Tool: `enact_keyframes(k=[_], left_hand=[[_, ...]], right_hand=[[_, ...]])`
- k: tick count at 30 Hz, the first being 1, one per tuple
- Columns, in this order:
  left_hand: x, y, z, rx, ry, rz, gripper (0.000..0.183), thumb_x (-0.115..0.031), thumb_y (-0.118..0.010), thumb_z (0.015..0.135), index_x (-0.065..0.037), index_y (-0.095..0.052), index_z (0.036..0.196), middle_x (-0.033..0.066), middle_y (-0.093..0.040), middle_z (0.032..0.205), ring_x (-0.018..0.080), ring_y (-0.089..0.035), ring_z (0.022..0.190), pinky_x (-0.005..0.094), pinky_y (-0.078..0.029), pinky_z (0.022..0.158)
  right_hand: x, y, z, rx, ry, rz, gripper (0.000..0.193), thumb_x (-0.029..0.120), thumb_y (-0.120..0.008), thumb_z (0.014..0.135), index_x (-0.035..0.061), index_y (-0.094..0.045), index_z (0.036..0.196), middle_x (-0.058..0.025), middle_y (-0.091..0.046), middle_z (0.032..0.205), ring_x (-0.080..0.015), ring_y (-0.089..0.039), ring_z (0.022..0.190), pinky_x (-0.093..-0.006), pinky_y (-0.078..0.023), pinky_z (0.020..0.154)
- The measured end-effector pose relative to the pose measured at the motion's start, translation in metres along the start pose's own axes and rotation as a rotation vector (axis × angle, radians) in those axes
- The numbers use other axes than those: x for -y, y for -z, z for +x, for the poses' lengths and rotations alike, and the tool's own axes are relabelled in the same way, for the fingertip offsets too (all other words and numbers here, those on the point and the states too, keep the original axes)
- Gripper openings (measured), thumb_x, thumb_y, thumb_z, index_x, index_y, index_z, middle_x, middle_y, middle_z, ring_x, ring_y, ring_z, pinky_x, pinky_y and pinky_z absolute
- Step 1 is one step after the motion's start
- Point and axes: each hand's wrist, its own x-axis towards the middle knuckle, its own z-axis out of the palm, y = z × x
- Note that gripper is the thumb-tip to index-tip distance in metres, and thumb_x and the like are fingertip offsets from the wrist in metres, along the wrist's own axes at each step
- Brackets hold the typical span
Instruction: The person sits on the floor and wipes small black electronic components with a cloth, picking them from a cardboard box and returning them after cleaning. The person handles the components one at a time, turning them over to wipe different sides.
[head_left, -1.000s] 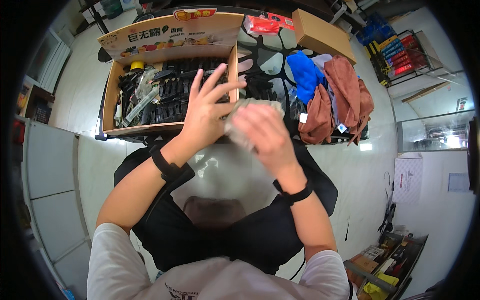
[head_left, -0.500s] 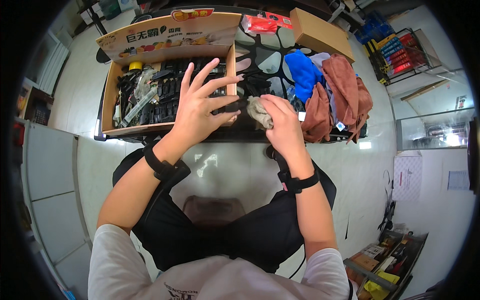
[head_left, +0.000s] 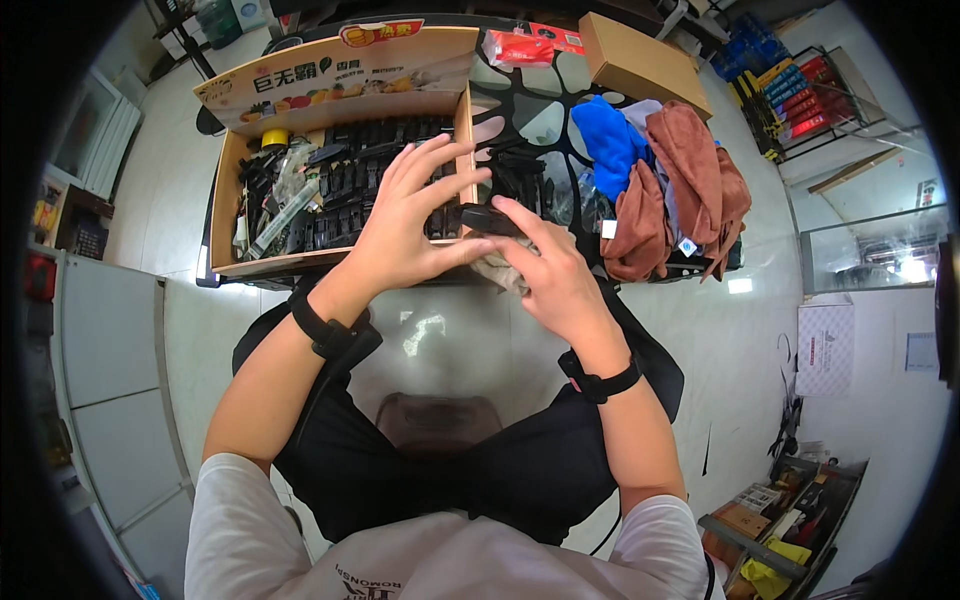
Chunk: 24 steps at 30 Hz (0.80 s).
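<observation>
My right hand [head_left: 562, 275] pinches a small glossy black piece [head_left: 488, 219] between its fingers, just off the near edge of the table. A crumpled beige cloth [head_left: 500, 272] hangs under the same hand, partly hidden by it. To the left, my left hand [head_left: 412, 212] has its fingers spread and curved, its thumb tip beside the black piece. Behind that hand, an open cardboard display box [head_left: 345, 262] holds rows of black plastic pieces [head_left: 345, 185], with a clear plastic bag and a yellow round item at its left end.
Right of my hands lie brown cloths [head_left: 685, 165] and a blue cloth [head_left: 608, 145]. A closed cardboard box [head_left: 645, 62] and a red packet [head_left: 518, 48] stand at the back of the patterned table. More black pieces [head_left: 518, 178] lie beside the display box.
My right hand has turned and moved slightly left and down, and the black piece now shows clearly in its fingers. The cloth has shifted lower. My left hand's fingers have shifted, still spread.
</observation>
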Motion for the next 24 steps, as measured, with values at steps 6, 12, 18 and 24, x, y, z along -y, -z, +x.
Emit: enact_keyframes(k=[6,12,18,24], left_hand=[[0.006,-0.008,-0.004,0.045,0.032,-0.046,0.037,-0.032,-0.095,0.082,-0.010,-0.089,0.111,0.0084,-0.069,0.150,0.0358,-0.053,0.153,0.0602,-0.029,0.134],[0.010,-0.007,-0.002,-0.025,-0.030,0.217,0.029,-0.021,-0.095,0.074,-0.015,-0.090,0.102,-0.0001,-0.071,0.144,0.0303,-0.056,0.149,0.0595,-0.030,0.134],[0.001,-0.010,-0.006,0.002,-0.188,0.262,0.025,-0.008,-0.085,0.065,-0.012,-0.085,0.090,-0.0033,-0.072,0.147,0.0307,-0.050,0.158,0.0655,-0.022,0.136],[0.002,-0.012,-0.004,-0.087,-0.168,0.200,0.029,-0.011,-0.088,0.068,-0.014,-0.086,0.097,-0.0052,-0.073,0.146,0.0319,-0.050,0.158,0.0677,-0.020,0.136]], right_hand=[[0.005,0.011,0.007,0.059,0.029,0.039,0.058,-0.013,-0.077,0.071,0.0071,-0.077,0.126,-0.0098,-0.062,0.161,-0.0362,-0.068,0.130,-0.0464,-0.057,0.112],[-0.026,0.017,-0.009,-0.126,-0.148,0.004,0.070,-0.011,-0.080,0.069,0.0062,-0.075,0.137,-0.0143,-0.074,0.138,-0.0388,-0.069,0.128,-0.0482,-0.055,0.111],[0.009,-0.006,0.010,-0.221,0.171,0.075,0.053,0.000,-0.080,0.079,0.0074,-0.076,0.131,-0.0122,-0.073,0.132,-0.0375,-0.069,0.126,-0.0509,-0.055,0.111],[-0.005,0.000,0.006,-0.233,-0.033,0.030,0.062,-0.007,-0.082,0.071,0.0072,-0.077,0.132,-0.0130,-0.073,0.137,-0.0383,-0.069,0.128,-0.0511,-0.055,0.111]])
